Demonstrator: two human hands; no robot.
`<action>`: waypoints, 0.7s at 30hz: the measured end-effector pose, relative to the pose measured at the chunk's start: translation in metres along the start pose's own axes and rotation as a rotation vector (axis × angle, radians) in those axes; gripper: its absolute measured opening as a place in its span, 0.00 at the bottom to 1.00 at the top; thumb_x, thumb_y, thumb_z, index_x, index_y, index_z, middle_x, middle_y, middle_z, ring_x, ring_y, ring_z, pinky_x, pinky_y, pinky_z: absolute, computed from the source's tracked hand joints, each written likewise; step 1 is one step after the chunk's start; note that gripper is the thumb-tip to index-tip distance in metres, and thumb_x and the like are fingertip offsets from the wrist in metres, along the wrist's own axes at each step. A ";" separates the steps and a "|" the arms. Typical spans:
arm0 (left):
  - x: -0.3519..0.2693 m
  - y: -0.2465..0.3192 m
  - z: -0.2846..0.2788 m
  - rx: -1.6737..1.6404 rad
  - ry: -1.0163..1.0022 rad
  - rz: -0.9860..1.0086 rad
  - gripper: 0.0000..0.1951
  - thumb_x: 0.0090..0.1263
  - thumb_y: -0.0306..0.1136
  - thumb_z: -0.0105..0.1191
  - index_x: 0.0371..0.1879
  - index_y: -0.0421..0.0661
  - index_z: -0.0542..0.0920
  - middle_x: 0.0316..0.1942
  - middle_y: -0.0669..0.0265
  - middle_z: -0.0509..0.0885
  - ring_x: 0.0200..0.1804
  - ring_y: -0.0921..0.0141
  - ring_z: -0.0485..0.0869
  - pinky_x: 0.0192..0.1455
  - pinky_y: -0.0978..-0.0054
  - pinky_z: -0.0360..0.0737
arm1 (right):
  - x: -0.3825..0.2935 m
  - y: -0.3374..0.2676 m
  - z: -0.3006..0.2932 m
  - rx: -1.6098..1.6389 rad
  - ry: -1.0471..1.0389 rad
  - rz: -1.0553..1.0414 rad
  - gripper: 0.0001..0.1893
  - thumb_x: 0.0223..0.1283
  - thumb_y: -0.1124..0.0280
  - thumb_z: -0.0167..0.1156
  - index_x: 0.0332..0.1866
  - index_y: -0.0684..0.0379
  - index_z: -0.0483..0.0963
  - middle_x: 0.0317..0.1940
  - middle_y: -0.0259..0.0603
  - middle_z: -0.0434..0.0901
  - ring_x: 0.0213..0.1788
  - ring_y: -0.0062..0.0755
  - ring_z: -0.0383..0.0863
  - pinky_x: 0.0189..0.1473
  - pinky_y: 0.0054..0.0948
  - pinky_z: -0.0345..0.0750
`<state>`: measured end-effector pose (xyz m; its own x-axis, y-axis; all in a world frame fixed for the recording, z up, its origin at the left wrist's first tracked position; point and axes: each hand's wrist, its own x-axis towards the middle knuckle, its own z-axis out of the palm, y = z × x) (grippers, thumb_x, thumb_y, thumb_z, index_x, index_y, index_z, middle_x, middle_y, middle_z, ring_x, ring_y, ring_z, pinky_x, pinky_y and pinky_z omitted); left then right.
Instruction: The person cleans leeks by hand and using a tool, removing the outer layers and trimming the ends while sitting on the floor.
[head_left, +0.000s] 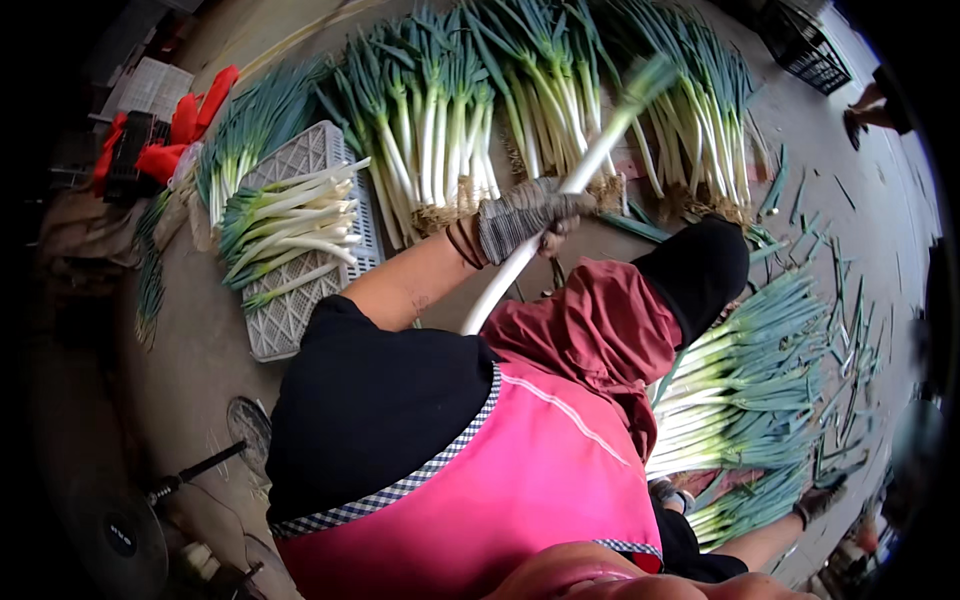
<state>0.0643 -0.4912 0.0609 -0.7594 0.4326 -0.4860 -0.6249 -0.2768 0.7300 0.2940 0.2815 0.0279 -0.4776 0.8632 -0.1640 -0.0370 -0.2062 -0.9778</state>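
Note:
My left hand (536, 214), in a grey knit glove, is closed around a long leek (602, 154). The leek slants, its green end up to the right and its white shaft down to my thigh. Before me, upright leeks (442, 142) with roots stand in thick rows. Leeks with white shafts (307, 225) lie on an upturned grey plastic crate to the left. At the lower right, a bare forearm ends in a gloved hand (820, 502) by a pile of leeks (742, 390); whose it is cannot be told, so my right hand is uncertain. Another small gloved shape (670, 493) is partly hidden.
The grey crate (262, 330) lies beside my left arm. Loose leaves (847, 337) litter the floor at right. A black crate (806, 49) and another person's leg (870, 105) are at the upper right. A fan-like round object (112, 532) is at the lower left.

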 end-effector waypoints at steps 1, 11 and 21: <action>-0.014 -0.003 -0.021 -0.238 0.074 0.126 0.13 0.59 0.37 0.58 0.23 0.44 0.70 0.12 0.70 0.71 0.10 0.77 0.70 0.10 0.80 0.68 | -0.036 -0.020 0.069 -0.096 0.070 -0.307 0.26 0.61 0.56 0.44 0.61 0.59 0.58 0.58 0.37 0.65 0.59 0.36 0.62 0.62 0.41 0.53; -0.107 0.013 -0.276 -0.630 1.192 0.926 0.10 0.58 0.35 0.57 0.22 0.49 0.70 0.14 0.70 0.71 0.13 0.74 0.69 0.15 0.80 0.69 | -0.101 0.171 0.091 -0.475 -0.288 0.503 0.17 0.55 0.57 0.57 0.49 0.51 0.71 0.41 0.37 0.79 0.37 0.30 0.78 0.37 0.31 0.73; -0.045 -0.014 -0.226 1.182 1.614 0.521 0.23 0.59 0.41 0.56 0.49 0.38 0.72 0.47 0.55 0.76 0.50 0.65 0.74 0.54 0.71 0.69 | -0.153 0.173 0.125 -0.712 -0.364 0.324 0.11 0.51 0.65 0.58 0.35 0.62 0.76 0.29 0.34 0.80 0.30 0.22 0.78 0.30 0.19 0.73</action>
<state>0.0659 -0.7005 -0.0361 -0.6409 -0.6475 0.4123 -0.4529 0.7526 0.4780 0.2512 0.0566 -0.1002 -0.6255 0.5851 -0.5161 0.6507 0.0263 -0.7588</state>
